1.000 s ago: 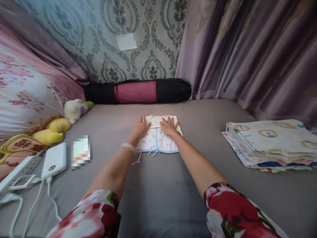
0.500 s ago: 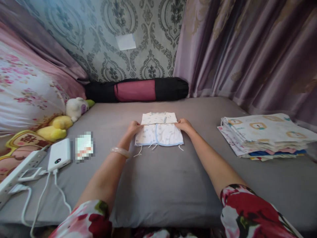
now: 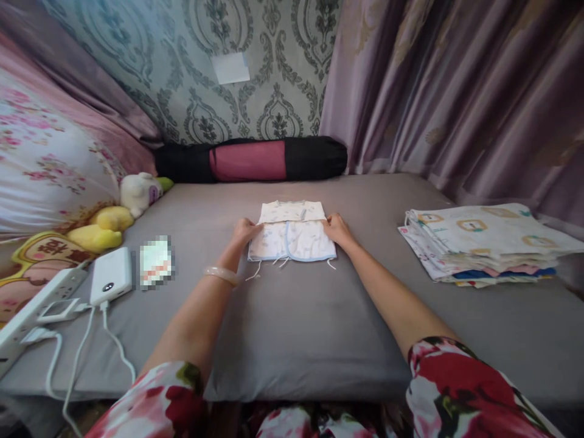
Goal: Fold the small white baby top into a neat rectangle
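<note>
The back wall (image 3: 274,55) carried grey wallpaper (image 3: 205,24) with a dark, ornamental pattern, and on it there was one white rectangle (image 3: 231,67), perhaps a paper. At the right side, a long purple curtain (image 3: 433,91) hung in deep folds. Before the wall stretched a wide, grey-covered surface (image 3: 296,322). The light was soft, somewhat bluish at the upper left.

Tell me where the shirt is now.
In the head view, the shirt lies near centre on the grey sheet, between the left hand and right hand, left of the cloth stack.
</note>
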Demonstrator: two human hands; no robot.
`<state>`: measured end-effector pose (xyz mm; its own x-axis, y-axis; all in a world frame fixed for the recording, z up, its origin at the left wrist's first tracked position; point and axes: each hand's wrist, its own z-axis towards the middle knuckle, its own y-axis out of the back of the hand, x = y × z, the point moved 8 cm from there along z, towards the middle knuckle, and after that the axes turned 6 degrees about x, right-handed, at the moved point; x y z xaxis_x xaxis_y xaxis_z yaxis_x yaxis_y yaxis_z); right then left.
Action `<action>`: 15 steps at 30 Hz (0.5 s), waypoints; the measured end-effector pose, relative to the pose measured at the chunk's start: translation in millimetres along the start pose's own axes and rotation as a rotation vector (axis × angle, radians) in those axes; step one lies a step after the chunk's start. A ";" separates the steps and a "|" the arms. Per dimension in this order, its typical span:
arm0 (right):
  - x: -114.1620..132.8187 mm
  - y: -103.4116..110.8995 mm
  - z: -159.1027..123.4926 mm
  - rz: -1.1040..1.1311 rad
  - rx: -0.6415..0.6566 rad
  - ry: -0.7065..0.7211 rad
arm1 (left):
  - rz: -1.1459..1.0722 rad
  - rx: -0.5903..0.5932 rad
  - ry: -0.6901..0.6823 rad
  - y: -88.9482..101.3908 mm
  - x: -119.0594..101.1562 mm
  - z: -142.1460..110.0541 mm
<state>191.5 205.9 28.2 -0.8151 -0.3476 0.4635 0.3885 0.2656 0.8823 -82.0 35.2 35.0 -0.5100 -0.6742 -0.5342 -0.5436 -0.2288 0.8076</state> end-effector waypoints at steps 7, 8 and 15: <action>-16.0 -3.4 -9.3 0.275 0.083 0.025 | -0.141 0.155 -0.027 -0.8 13.8 -32.0; -16.6 -3.7 -14.9 0.301 0.094 0.048 | -0.147 0.177 -0.030 -1.1 15.7 -37.4; -6.8 -1.1 -67.2 0.329 0.307 0.345 | -0.248 0.407 -0.314 -5.1 7.9 -80.6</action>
<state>225.4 147.5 29.6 -0.4642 -0.4628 0.7552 0.4135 0.6408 0.6468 -29.5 -25.5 46.8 -0.4743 -0.3798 -0.7942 -0.8536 -0.0224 0.5205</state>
